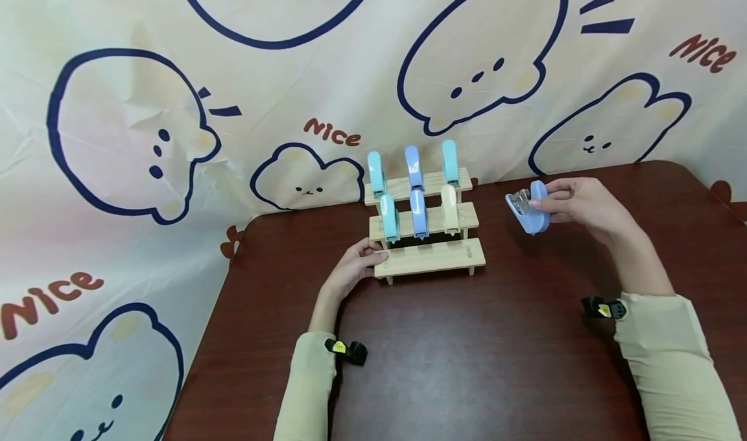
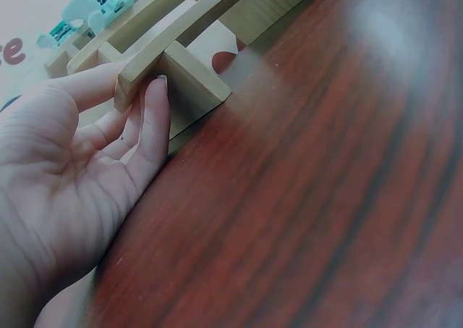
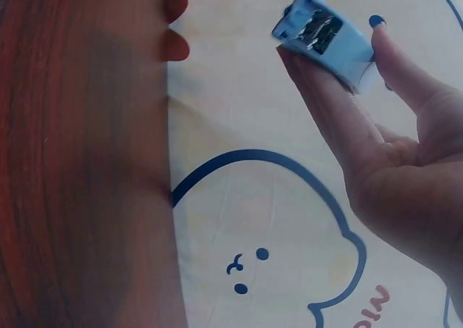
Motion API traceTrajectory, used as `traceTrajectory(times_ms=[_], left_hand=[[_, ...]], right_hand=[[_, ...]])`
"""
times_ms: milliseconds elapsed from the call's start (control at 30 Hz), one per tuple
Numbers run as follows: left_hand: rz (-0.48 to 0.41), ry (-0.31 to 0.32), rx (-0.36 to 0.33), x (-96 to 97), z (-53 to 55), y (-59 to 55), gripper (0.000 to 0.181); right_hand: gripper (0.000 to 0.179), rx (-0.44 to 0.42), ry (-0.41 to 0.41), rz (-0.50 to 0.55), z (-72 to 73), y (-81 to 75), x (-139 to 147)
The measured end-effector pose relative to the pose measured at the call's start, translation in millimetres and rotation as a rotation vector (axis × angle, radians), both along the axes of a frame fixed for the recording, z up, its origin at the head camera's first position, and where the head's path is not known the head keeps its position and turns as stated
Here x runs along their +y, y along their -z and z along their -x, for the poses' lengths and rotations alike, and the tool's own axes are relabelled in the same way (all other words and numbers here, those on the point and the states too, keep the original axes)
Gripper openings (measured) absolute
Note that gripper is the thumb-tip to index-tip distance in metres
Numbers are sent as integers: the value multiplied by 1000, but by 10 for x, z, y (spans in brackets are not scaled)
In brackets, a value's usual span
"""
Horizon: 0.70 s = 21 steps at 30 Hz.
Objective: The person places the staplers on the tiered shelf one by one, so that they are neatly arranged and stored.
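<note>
A tiered wooden rack point(image 1: 428, 259) stands on the table. Its two upper tiers carry several small staplers: turquoise point(image 1: 389, 219), blue point(image 1: 419, 215) and cream point(image 1: 450, 211). The lowest tier is bare. My left hand point(image 1: 350, 267) grips the left end of that tier, thumb on top; in the left wrist view its fingers curl beneath the board point(image 2: 148, 67). Off to the right of the rack, my right hand point(image 1: 592, 207) pinches a blue stapler point(image 1: 531, 222) above the table. The right wrist view shows this stapler point(image 3: 353, 54) between thumb and fingers, its underside facing the camera.
The dark brown wooden table point(image 1: 467, 350) reaches back to a cloth point(image 1: 309, 84) printed with cartoon bears. The rack stands close to the table's back edge. Black straps with cameras sit on the left sleeve point(image 1: 306, 369) and right sleeve point(image 1: 665, 344).
</note>
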<state>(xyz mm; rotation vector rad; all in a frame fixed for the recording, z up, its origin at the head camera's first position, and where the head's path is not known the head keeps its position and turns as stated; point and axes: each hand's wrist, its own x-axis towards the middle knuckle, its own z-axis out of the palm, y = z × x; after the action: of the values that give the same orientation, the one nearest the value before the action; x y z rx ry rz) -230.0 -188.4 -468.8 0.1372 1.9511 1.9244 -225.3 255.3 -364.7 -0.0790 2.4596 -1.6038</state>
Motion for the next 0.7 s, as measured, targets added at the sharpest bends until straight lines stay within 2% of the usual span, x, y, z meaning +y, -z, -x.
traceTrajectory(times_ms=[467,700], left_hand=[[3,-7,-7,9,3,-12,13],[3,-7,-4,6,4,-8,13]], right_hand=[[55,19,-42,11,-122,-184,-173],[53,5,-97,0,-144,-203,-277]])
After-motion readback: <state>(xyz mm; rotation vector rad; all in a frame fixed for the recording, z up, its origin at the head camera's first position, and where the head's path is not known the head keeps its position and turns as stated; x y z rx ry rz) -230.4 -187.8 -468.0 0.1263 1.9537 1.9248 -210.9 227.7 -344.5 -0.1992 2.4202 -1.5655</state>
